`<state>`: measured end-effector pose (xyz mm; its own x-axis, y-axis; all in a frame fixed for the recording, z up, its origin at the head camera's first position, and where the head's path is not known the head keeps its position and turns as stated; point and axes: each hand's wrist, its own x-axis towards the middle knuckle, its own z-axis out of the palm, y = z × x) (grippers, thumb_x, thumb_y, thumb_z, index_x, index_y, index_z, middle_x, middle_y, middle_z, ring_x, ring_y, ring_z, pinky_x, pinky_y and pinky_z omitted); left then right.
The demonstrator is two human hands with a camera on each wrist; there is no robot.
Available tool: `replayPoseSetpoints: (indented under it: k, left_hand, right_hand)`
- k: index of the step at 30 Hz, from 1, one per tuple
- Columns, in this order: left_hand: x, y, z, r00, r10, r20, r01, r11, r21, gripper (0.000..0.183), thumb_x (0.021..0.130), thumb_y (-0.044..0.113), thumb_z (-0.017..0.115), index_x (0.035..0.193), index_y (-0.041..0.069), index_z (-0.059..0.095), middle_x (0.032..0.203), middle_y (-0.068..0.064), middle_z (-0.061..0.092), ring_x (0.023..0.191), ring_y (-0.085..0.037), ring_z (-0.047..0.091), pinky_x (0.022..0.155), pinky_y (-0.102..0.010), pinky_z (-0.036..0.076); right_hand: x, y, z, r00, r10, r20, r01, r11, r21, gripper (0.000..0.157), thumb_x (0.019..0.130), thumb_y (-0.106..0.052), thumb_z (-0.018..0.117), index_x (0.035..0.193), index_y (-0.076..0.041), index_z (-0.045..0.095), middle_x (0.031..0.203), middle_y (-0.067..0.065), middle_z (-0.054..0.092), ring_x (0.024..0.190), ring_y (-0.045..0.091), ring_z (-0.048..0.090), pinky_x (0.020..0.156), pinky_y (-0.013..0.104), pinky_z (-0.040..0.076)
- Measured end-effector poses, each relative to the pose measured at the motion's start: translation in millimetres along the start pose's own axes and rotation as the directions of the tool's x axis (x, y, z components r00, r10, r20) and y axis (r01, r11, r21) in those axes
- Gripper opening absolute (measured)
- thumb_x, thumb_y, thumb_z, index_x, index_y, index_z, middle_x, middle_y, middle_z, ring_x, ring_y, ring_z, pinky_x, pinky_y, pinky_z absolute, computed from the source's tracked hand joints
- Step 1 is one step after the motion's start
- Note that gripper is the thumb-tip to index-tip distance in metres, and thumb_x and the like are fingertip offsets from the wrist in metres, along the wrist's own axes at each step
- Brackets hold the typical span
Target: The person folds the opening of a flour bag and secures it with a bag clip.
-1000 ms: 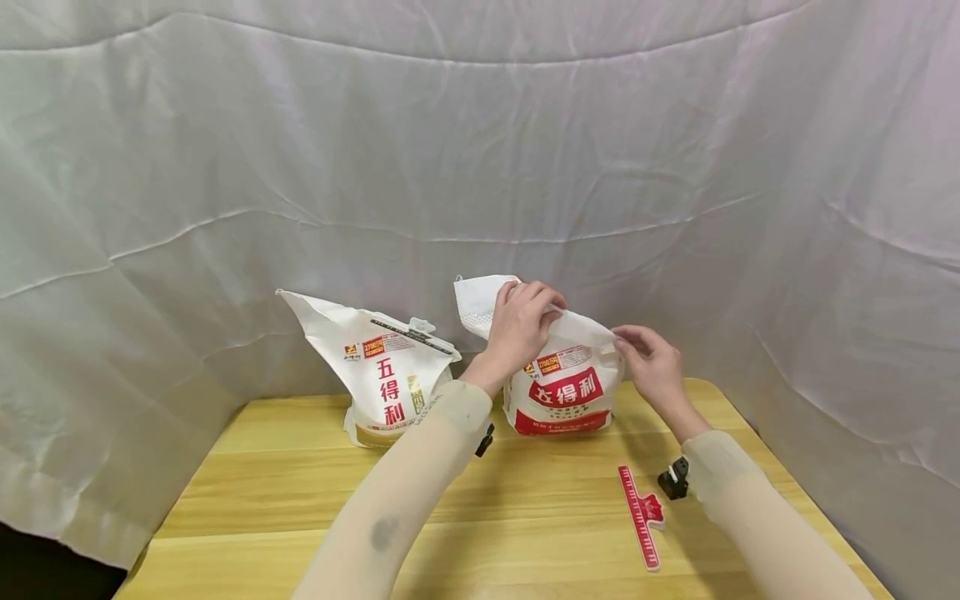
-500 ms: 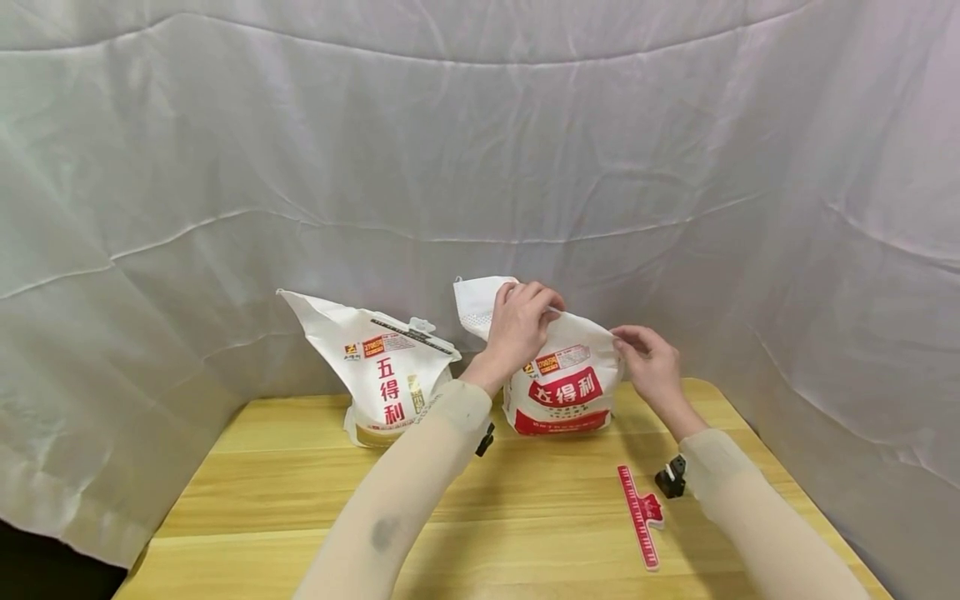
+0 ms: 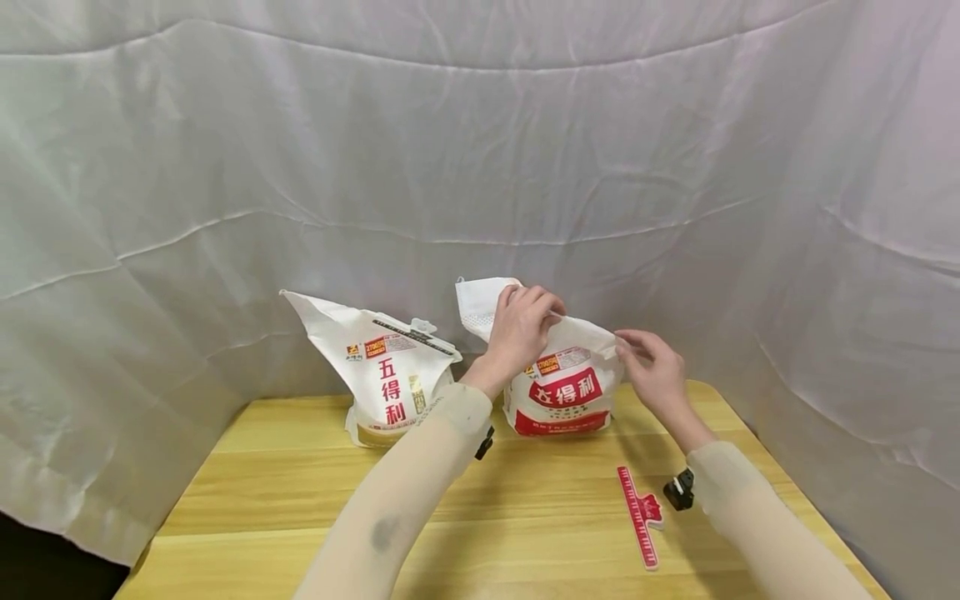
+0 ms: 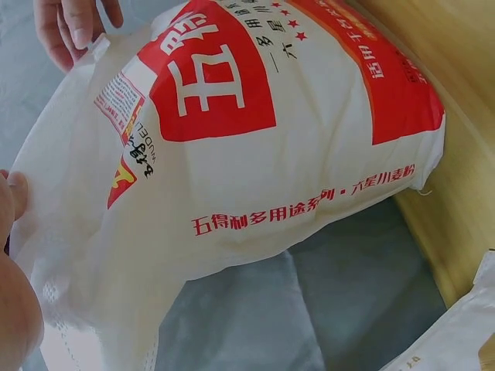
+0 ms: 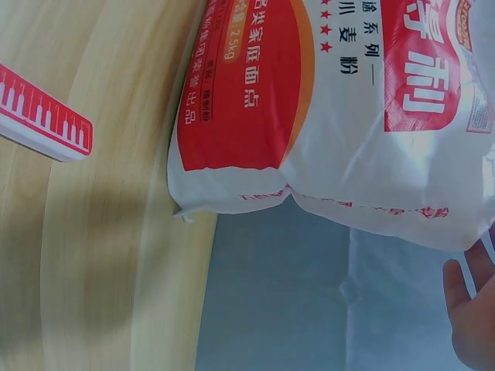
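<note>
A white flour bag [image 3: 566, 387] with red printed panels stands at the back of the table, its loose top leaning left. My left hand [image 3: 521, 329] grips the upper edge near the middle, fingers over the far side. At the bag's top right corner, my right hand [image 3: 654, 373] pinches the material between thumb and fingers. The left wrist view shows the bag's side [image 4: 255, 185] with the right fingers [image 4: 73, 27] at the far corner. In the right wrist view, part of the right hand [image 5: 476, 325] appears beside the bag's edge.
Left of it leans a second flour bag [image 3: 390, 379], its top folded and held by a dark clip [image 3: 412, 336]. A red-and-white sealing clip [image 3: 640, 518] lies on the wooden table [image 3: 525, 550] near the right forearm. Grey cloth [image 3: 375, 167] hangs behind.
The right hand has shifted very slightly, and the bag's top right corner looks a little more creased than half a second ago. The left hand keeps its place on the upper edge.
</note>
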<state>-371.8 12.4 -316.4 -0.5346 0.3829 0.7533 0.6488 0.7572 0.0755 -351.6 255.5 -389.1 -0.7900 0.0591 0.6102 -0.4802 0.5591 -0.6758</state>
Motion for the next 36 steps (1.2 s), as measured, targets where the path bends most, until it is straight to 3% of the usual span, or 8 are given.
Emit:
replayPoseSetpoints:
  k: [4,11,14,23,33,36]
  left_hand:
    - [-0.8,-0.2,2.2,1.0,-0.002,-0.001,0.002,1.0,0.001,0.009,0.096,0.015,0.073,0.104,0.019,0.072,0.104,0.005,0.07,0.103,-0.017,0.062,0.111,-0.039,0.036]
    - [-1.7,-0.5,3.9,1.0,0.004,-0.018,-0.004,1.0,0.006,0.008,0.097,0.016,0.073,0.103,0.019,0.072,0.103,0.006,0.07,0.103,-0.018,0.062,0.112,-0.039,0.036]
    - [-1.7,-0.3,3.0,1.0,0.004,-0.018,-0.004,1.0,0.006,0.008,0.097,0.016,0.073,0.103,0.02,0.072,0.104,0.006,0.07,0.104,-0.017,0.062,0.112,-0.039,0.036]
    - [-3.6,-0.7,3.5,1.0,-0.013,0.001,0.013,1.0,-0.014,0.007,0.098,0.015,0.072,0.105,0.019,0.072,0.105,0.004,0.07,0.104,-0.018,0.061,0.114,-0.04,0.034]
    - [-5.1,0.5,3.1,1.0,-0.015,-0.005,0.015,1.0,-0.021,0.008,0.097,0.015,0.073,0.104,0.018,0.072,0.105,0.004,0.07,0.105,-0.019,0.061,0.113,-0.041,0.035]
    - [-5.8,0.2,3.7,1.0,-0.012,-0.017,0.011,1.0,-0.02,0.008,0.097,0.015,0.074,0.104,0.018,0.072,0.105,0.004,0.07,0.104,-0.018,0.061,0.113,-0.041,0.035]
  right_hand:
    - [-4.8,-3.0,-4.6,1.0,-0.002,0.011,0.002,1.0,0.002,0.031,0.103,-0.017,0.067,0.132,-0.006,0.068,0.137,0.015,0.066,0.119,0.037,0.065,0.1,0.054,0.053]
    - [-13.2,-5.1,-11.6,0.999,-0.049,-0.003,0.048,0.998,-0.03,0.035,0.101,-0.016,0.07,0.135,-0.008,0.068,0.144,0.009,0.064,0.128,0.031,0.061,0.101,0.024,0.051]
    - [-18.1,-5.4,-14.4,0.998,-0.063,0.002,0.063,0.997,-0.051,0.037,0.1,-0.016,0.07,0.137,-0.009,0.067,0.144,0.008,0.063,0.126,0.031,0.062,0.098,0.019,0.051]
    - [-36.4,-7.6,-19.4,0.995,-0.095,0.041,0.098,0.992,-0.08,0.039,0.1,-0.014,0.071,0.137,-0.008,0.067,0.144,0.012,0.063,0.119,0.037,0.066,0.094,0.012,0.048]
    - [-57.0,-2.4,-21.9,0.977,-0.187,0.098,0.198,0.973,-0.117,0.041,0.096,-0.007,0.074,0.136,-0.003,0.067,0.142,0.014,0.064,0.125,0.037,0.063,0.096,0.013,0.047]
    - [-65.6,0.6,-20.4,0.967,-0.228,0.113,0.242,0.963,-0.122,0.04,0.093,-0.005,0.076,0.133,0.0,0.068,0.14,0.015,0.065,0.123,0.039,0.064,0.093,0.005,0.041]
